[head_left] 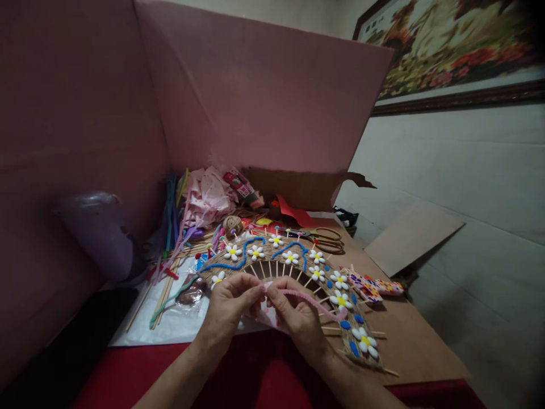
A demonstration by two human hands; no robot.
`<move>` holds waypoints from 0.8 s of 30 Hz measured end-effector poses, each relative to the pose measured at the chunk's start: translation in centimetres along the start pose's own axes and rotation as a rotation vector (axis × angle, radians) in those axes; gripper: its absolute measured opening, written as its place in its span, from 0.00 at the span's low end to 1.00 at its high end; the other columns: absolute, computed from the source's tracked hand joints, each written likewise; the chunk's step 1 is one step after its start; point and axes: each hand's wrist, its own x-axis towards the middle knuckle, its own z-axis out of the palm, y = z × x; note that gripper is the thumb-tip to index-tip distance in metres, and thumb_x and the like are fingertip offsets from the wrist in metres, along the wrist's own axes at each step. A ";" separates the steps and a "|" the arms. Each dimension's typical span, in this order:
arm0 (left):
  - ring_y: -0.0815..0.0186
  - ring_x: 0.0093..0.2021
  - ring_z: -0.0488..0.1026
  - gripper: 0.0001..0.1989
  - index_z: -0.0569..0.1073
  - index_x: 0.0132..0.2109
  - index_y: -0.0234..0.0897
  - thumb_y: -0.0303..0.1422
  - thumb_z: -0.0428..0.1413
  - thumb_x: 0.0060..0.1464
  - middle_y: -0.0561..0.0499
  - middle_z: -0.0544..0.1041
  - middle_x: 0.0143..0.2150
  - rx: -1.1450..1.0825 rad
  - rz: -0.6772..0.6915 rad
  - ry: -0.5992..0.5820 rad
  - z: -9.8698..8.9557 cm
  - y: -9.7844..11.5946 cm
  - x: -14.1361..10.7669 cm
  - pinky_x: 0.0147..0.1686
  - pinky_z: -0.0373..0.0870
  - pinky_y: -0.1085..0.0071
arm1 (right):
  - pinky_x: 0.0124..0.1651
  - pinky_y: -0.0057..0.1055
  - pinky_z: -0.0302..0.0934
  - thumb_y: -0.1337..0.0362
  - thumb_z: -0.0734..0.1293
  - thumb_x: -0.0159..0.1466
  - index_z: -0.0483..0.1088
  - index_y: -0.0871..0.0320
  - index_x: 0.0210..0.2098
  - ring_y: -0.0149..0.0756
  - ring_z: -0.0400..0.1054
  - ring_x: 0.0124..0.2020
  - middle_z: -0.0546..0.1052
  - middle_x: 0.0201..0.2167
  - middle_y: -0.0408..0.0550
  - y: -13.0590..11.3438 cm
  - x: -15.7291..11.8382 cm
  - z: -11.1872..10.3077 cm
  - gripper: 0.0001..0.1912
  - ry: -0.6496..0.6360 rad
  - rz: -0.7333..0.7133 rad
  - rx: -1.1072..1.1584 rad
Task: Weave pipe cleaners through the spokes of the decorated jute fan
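A fuzzy pink pipe cleaner [313, 300] is pinched between my two hands, its free length curving off to the right. My left hand [233, 300] grips one end with thumb and forefinger. Close beside it, my right hand [293, 311] pinches the same stem. A bit of pale pink patterned material [268, 315] shows below the fingers, partly hidden. Behind and around the hands lies an arched twine-wrapped fan shape [309, 238] on thin wooden sticks. White flowers with yellow centres [290, 257], blue ovals and wavy blue pipe cleaners [232, 264] decorate it.
Scissors [326, 234] lie behind the fan on brown cardboard [413, 341]. A twine ball [233, 225], crumpled pink material [208, 193] and coloured pipe cleaners [171, 210] are heaped at the back left. Patterned pieces [374, 286] lie right. Pink panels [264, 91] stand behind.
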 end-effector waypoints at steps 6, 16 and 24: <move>0.70 0.24 0.64 0.05 0.72 0.25 0.35 0.28 0.56 0.49 0.53 0.69 0.22 0.503 0.309 -0.006 -0.4 -0.4 -0.4 0.25 0.60 0.74 | 0.25 0.24 0.55 0.56 0.63 0.62 0.69 0.57 0.28 0.28 0.61 0.22 0.69 0.22 0.42 -0.1 -0.1 -0.1 0.12 0.019 -0.021 -0.220; 0.71 0.20 0.68 0.10 0.74 0.29 0.32 0.34 0.64 0.42 0.52 0.74 0.20 -0.038 -0.011 -0.012 0.3 0.1 -0.2 0.22 0.65 0.75 | 0.23 0.24 0.53 0.55 0.65 0.60 0.68 0.57 0.29 0.27 0.61 0.21 0.68 0.21 0.40 1.3 0.4 0.2 0.12 0.040 0.018 0.169; 0.71 0.21 0.66 0.10 0.72 0.29 0.33 0.37 0.59 0.48 0.53 0.71 0.22 0.092 0.045 -0.043 0.2 0.0 -0.5 0.22 0.64 0.75 | 0.27 0.25 0.57 0.56 0.64 0.62 0.67 0.58 0.29 0.28 0.62 0.23 0.69 0.23 0.41 0.9 0.1 0.3 0.12 0.051 -0.020 0.067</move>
